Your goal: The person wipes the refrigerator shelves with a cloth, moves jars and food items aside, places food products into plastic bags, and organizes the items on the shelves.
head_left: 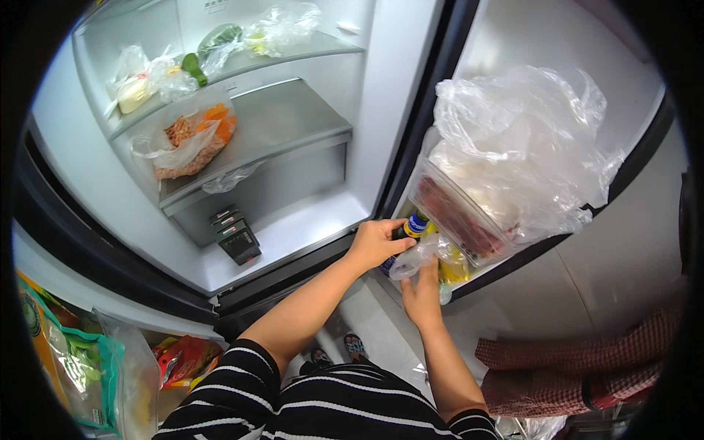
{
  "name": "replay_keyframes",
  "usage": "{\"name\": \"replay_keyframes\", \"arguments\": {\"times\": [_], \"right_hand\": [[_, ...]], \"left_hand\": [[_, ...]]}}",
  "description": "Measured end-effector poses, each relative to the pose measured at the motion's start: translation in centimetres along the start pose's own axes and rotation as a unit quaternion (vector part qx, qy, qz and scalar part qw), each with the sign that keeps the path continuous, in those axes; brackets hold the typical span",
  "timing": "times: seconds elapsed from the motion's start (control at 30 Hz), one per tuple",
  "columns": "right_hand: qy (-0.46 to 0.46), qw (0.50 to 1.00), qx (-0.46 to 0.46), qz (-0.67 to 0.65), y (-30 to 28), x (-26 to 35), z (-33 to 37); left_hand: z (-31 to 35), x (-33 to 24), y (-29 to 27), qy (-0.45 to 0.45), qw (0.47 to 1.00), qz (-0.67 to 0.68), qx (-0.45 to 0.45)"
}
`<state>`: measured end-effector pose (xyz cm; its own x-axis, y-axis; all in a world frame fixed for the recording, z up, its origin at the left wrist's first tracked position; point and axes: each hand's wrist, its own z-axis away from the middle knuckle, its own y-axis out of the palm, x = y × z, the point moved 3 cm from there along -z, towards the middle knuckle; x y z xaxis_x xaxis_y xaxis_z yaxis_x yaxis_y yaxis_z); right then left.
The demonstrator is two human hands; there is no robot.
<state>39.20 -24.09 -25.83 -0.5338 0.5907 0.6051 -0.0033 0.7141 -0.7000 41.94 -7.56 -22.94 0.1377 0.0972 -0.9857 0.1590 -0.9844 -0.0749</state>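
In the lower shelf of the open fridge door, my left hand point(376, 244) closes round a dark bottle point(414, 225) with a blue and yellow band near its top. My right hand point(423, 295) is just beside it, its fingers closed on a crumpled clear plastic bag point(419, 258). A yellow item point(455, 270) shows through plastic to the right of those fingers; its kind I cannot tell. Directly beyond both hands, a clear plastic box point(463, 209) with dark red contents leans in the door, next to a big white plastic bag point(524, 147).
Inside the fridge, a bag of nuts point(189, 150) rests on the middle shelf point(293, 110). Small black boxes point(236, 238) are stacked on the fridge floor. Bagged food point(147, 77) lines the upper shelf. The left door point(128, 367) holds several packages. Checked red cloth point(572, 359) hangs at right.
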Motion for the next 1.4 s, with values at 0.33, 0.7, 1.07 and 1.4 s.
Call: {"name": "replay_keyframes", "arguments": {"times": [0.33,0.7,1.07,1.4], "right_hand": [[-0.319,0.928,-0.187,0.045,-3.7,3.0,9.1],[-0.424,0.880,-0.079,-0.200,1.9,13.3,0.8],[-0.342,0.775,-0.175,-0.502,2.8,25.8,-10.3],[-0.270,0.637,-0.199,-0.694,-3.1,40.3,-25.0]], "left_hand": [[4.0,1.5,-5.7,-0.197,0.821,0.513,-0.156],[7.8,-1.9,-12.1,-0.125,0.611,0.744,-0.238],[10.7,-8.9,-18.5,0.023,0.589,0.758,-0.279],[3.4,-24.7,-24.5,0.156,0.627,0.749,-0.144]]}}
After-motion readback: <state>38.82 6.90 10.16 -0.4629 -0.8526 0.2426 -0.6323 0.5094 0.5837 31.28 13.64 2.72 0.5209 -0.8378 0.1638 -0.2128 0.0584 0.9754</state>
